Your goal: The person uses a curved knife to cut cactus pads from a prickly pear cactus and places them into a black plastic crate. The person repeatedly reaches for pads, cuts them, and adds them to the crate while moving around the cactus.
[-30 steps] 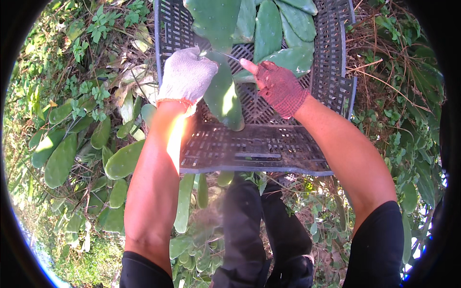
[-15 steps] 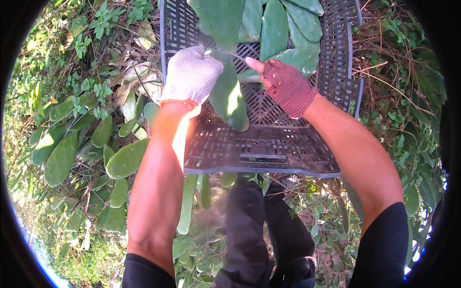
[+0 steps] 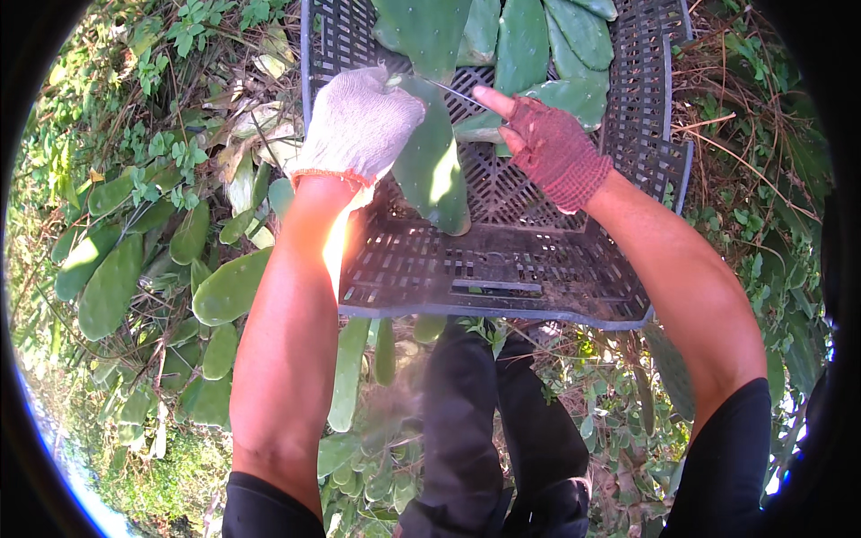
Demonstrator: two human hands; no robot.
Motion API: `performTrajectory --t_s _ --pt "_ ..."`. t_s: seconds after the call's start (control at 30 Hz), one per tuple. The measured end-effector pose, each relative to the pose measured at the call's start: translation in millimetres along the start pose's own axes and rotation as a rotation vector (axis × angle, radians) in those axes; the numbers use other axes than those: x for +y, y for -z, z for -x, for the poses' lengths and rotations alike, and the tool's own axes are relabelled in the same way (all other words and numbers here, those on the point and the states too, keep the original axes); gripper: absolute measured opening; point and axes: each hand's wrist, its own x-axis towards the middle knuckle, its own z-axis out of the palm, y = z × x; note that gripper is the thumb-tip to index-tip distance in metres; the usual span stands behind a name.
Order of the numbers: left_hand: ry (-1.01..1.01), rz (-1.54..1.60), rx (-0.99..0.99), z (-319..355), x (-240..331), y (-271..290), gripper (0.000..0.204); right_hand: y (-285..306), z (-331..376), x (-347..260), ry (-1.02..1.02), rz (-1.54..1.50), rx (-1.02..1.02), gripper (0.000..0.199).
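Note:
My left hand (image 3: 361, 124), in a white knit glove, is closed on the left edge of a large green cactus pad (image 3: 432, 175) held over the crate. Another broad pad (image 3: 421, 36) continues above it, and I cannot tell whether the two are joined. My right hand (image 3: 549, 148), in a worn red glove with a bare index fingertip, is closed round a knife. The thin knife blade (image 3: 456, 93) points left, its tip close to the pad by my left hand; the handle is hidden in my palm.
A black slatted plastic crate (image 3: 493, 312) lies in front of me, several cut cactus pads (image 3: 522, 45) stacked at its far end. Growing cactus (image 3: 230, 289) crowds the left side. Dry stems and leaves (image 3: 717, 134) lie to the right. My dark-trousered legs (image 3: 462, 412) are below the crate.
The right hand has moved slightly right, and the knife blade with it. The crate and its pads sit a little further right and higher in view. Both grips look the same.

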Motion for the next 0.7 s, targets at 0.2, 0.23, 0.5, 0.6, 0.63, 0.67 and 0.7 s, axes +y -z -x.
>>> performTrajectory --t_s 0.2,0.23,0.5,0.6,0.63,0.67,0.7 --pt "0.062 0.023 0.071 -4 3 -8 0.033 34 -17 -40 -0.335 0.127 -0.289 0.035" --pt "0.052 -0.004 0.08 -2 3 -7 0.032 37 -19 -45 -0.353 0.148 -0.299 0.032" --pt "-0.031 0.04 0.093 12 4 -14 0.034 8 -24 -25 -0.356 0.251 -0.276 0.023" --pt "0.011 0.113 0.091 7 4 -19 0.032 15 -26 -22 -0.331 0.201 -0.219 0.023" --pt "-0.166 0.077 0.151 7 2 -18 0.026 23 -27 -23 -0.325 0.306 -0.302 0.033" --pt "-0.11 0.111 0.146 7 3 -19 0.024 32 -24 -25 -0.352 0.282 -0.342 0.032" --pt "-0.047 0.139 0.143 8 3 -19 0.023 36 -24 -30 -0.4 0.283 -0.393 0.031"
